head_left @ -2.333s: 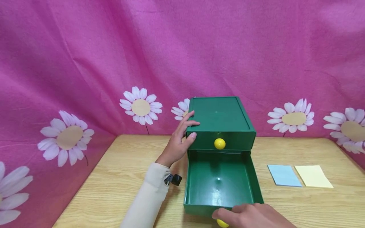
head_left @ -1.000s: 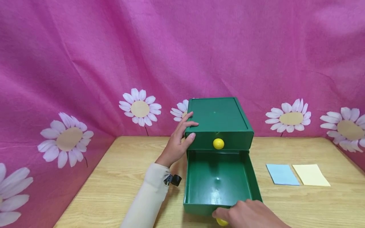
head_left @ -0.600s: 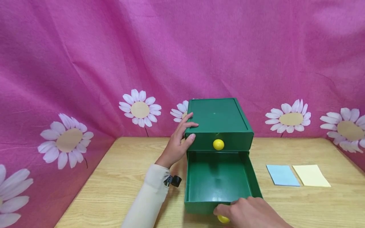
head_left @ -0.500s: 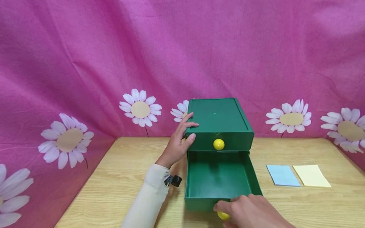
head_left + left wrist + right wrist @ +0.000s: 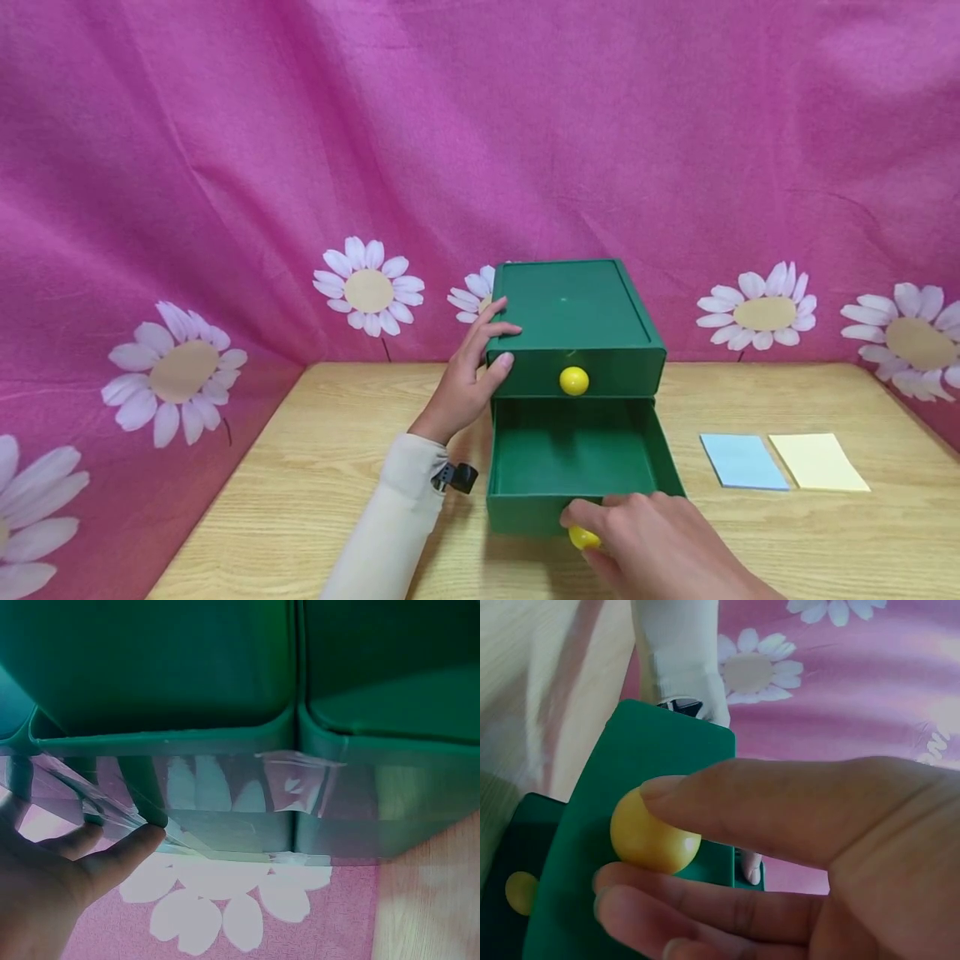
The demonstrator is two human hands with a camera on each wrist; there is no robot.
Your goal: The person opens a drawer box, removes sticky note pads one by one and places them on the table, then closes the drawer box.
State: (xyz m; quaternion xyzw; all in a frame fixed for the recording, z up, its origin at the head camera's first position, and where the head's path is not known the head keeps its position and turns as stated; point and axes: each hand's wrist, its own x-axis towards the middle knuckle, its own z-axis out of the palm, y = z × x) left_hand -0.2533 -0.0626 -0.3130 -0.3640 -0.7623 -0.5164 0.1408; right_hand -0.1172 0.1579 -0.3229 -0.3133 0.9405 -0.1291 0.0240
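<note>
A small green two-drawer cabinet (image 5: 566,304) stands on the table. Its upper drawer is closed and carries a yellow knob (image 5: 573,381). The lower drawer (image 5: 573,458) is pulled partway out, with nothing visible inside it. My right hand (image 5: 660,542) holds the lower yellow knob (image 5: 652,836) between thumb and fingers, as the right wrist view shows closely. My left hand (image 5: 465,375) rests on the cabinet's upper left side with its fingers extended, fingertips over the top edge and thumb near the front corner. In the left wrist view, two fingertips touch clear tape along the cabinet's side.
A blue sticky-note pad (image 5: 744,461) and a pale yellow sticky-note pad (image 5: 819,462) lie side by side on the wooden table (image 5: 337,450), right of the cabinet. A pink cloth with daisies (image 5: 420,125) hangs behind and at the sides.
The lower drawer has slid back toward the cabinet, less far out than before, with my right hand moving along on its knob. My left hand stays in place on the cabinet.
</note>
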